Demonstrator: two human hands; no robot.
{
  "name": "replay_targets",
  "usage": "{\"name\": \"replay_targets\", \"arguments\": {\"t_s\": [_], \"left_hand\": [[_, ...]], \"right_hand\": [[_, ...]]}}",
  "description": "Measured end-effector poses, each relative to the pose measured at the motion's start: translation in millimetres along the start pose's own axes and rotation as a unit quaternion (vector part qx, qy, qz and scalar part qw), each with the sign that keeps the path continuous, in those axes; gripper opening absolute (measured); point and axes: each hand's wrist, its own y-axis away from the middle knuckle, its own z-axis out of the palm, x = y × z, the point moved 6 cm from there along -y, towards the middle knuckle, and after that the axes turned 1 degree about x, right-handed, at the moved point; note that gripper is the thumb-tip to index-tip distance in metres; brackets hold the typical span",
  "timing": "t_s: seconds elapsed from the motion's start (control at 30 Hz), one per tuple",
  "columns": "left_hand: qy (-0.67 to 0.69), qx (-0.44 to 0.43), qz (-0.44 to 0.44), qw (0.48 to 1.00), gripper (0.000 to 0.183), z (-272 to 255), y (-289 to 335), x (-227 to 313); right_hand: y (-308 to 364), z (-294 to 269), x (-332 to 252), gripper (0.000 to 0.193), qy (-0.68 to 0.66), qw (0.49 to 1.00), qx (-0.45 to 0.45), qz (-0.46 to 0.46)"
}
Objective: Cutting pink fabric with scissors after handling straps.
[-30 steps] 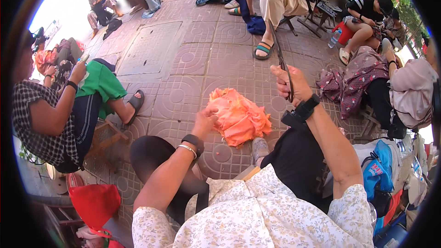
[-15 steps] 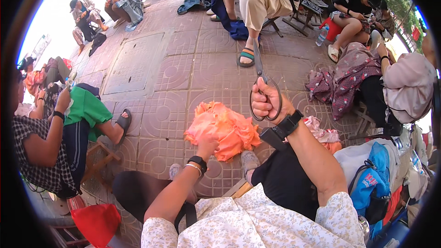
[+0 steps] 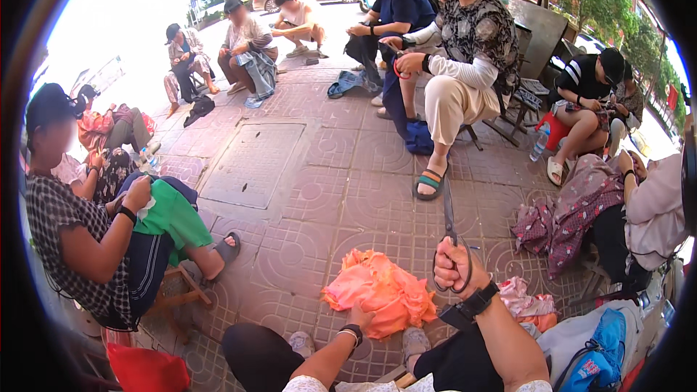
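Note:
My right hand (image 3: 452, 264) is closed around the looped handles of a pair of dark scissors (image 3: 448, 210), held up with the blades together and pointing away from me. A crumpled heap of bright orange cloth (image 3: 381, 290) lies on the paving in front of my feet. My left hand (image 3: 359, 317) reaches down to the near edge of this heap and touches it, fingers loosely apart; part of the hand blends into the cloth. Both wrists wear dark bands, and a small black box sits at the right one.
Pink and orange cloth (image 3: 526, 301) lies right of my knee, beside a blue bag (image 3: 599, 352). Seated people surround the paving; one at left handles green cloth (image 3: 170, 214). A sandalled foot (image 3: 430, 183) stands beyond the scissors. A red cloth (image 3: 149, 368) is at lower left.
The view has tilted up, bringing more of the seated people and a parked car into sight. My left hand has come down onto the orange cloth. My right hand still holds the scissors up.

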Motion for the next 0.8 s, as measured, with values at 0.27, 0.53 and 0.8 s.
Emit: {"name": "replay_targets", "arguments": {"t_s": [0.27, 0.53, 0.8], "left_hand": [[-0.151, -0.026, -0.047, 0.987, 0.077, 18.3, -3.4, 5.2], [-0.185, -0.051, -0.074, 0.979, 0.034, 12.5, -7.6, 8.8], [-0.254, 0.102, 0.115, 0.955, 0.026, -16.2, 11.0, 135.9]], "right_hand": [[-4.9, 4.3, 7.0, 0.028, 0.04, 0.998, 0.042, 0.012], [-17.8, 6.2, 10.5, 0.026, 0.099, 0.994, 0.047, 0.004], [-44.1, 10.0, 16.1, 0.025, 0.163, 0.985, 0.055, -0.031]]}}
